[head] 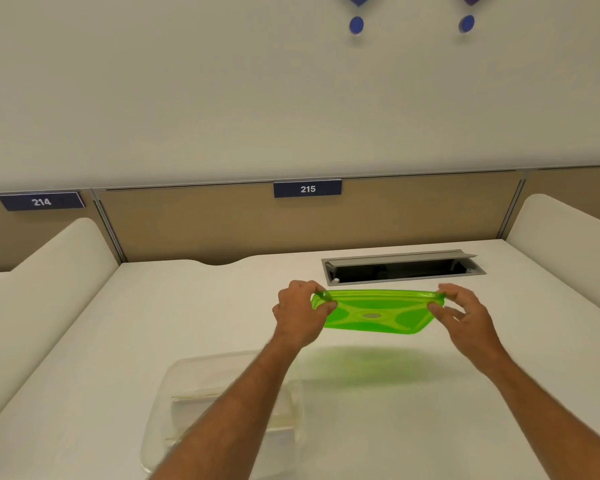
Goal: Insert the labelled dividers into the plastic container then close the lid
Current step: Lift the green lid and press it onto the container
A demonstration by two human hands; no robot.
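A clear plastic container (222, 407) sits on a white desk (84, 358) nearest the camera, pale dividers (191, 396) standing inside it, partly hidden behind the left forearm. Beyond it, the left hand (300, 311) and right hand (465, 313) pinch opposite ends of a translucent green lid (374, 311), held tilted above the desk, which carries its greenish shadow. Farther back lies an open cable tray (400, 270). Tan partition panels (201, 223) carry number plates 214 (41, 201) and 215 (307, 189) below a plain pale wall (222, 98).

"214" and "215" on partition plates (307, 189)
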